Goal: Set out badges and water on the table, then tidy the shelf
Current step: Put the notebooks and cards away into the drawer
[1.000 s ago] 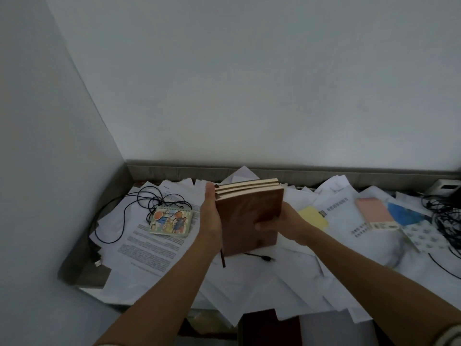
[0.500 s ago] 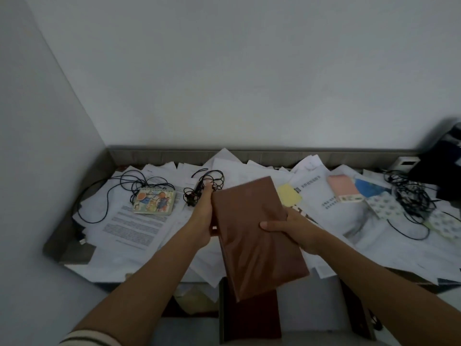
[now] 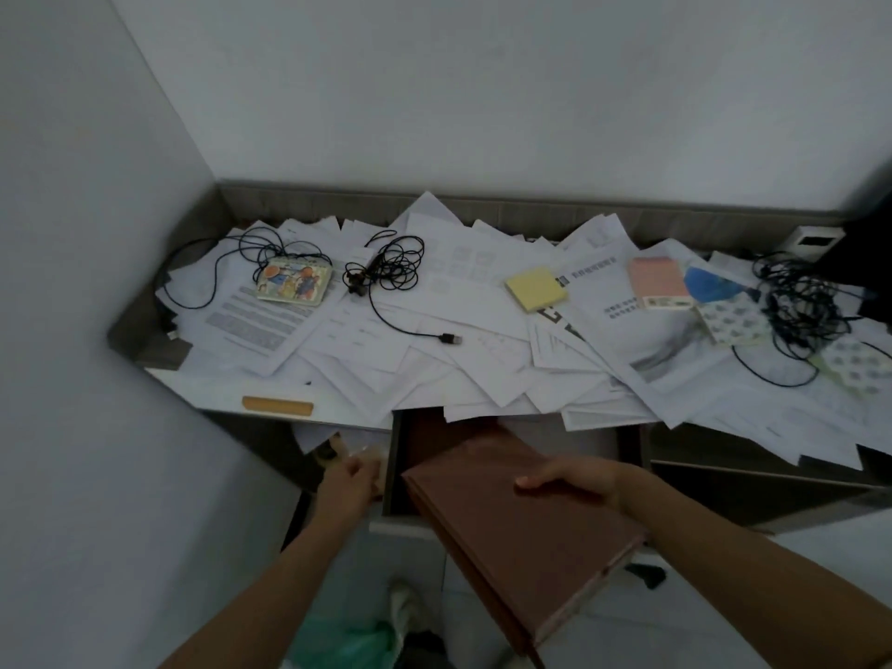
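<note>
Plainly the tidying part of the task is under way. The right hand [image 3: 574, 480] grips a stack of brown notebooks [image 3: 521, 538] from the right side, with the thumb laid across the top cover. The stack hangs tilted, its far end over the open drawer [image 3: 392, 468] and its near end sticking out past the drawer front.

The left hand [image 3: 352, 480] sits just beside the drawer's left wall. It is too blurred to tell whether it has hold of anything or how far its fingers are curled.

The main risk, as I judge it, is the one-handed hold. The stack is gripped on one side only, so the covers could slide over each other and fan out, or the whole lot could tip off the near end to the floor.

Loose papers [image 3: 482, 374] hang over the counter [image 3: 159, 352] edge right above the drawer mouth. Pushing the notebooks in at this slant could catch those sheets and drag them down, or jam them in the drawer. A sliding heap might also pull the black cable [image 3: 410, 325] with it.

If the drawer closes while the left hand is at its wall, fingers could get pinched.
</note>
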`<state>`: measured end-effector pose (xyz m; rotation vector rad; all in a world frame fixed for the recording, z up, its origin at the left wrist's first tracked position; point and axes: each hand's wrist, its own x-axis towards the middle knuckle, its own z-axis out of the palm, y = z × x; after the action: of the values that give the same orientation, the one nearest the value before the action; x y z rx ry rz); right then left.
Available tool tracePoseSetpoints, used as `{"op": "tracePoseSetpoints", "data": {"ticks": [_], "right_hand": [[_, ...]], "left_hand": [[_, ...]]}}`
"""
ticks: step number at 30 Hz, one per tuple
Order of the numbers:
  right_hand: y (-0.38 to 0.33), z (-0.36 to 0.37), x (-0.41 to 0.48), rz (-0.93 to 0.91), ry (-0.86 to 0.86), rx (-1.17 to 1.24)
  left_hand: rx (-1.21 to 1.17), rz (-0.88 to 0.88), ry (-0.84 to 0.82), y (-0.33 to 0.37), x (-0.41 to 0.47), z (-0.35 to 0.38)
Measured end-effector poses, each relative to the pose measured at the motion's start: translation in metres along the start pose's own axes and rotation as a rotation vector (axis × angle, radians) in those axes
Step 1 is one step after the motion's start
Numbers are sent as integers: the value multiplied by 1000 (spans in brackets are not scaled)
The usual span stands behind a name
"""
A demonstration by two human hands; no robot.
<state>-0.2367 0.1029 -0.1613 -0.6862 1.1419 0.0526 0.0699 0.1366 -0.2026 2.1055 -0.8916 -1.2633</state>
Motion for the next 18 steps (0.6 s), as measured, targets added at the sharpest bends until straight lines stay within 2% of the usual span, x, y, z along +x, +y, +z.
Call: {"op": "tracePoseSetpoints", "data": {"ticks": [3,6,12,15,18], "right_hand": [[16,-5,6,24,81,77],[22,-13,20,-29,182,223],[-4,10,69,-246,263,487],[-7,25,97,-312,288,440],[-13,32,111,-355,424,175]], "left_hand": [[109,-145,-94,-34,-15,4],[-73,-279,-198,-44,-26,11],[-330,-351,-168,-44,-26,17],[-379,-383,-166,-44,-27,18],[-411,-400,-181,-45,-24,17]]}}
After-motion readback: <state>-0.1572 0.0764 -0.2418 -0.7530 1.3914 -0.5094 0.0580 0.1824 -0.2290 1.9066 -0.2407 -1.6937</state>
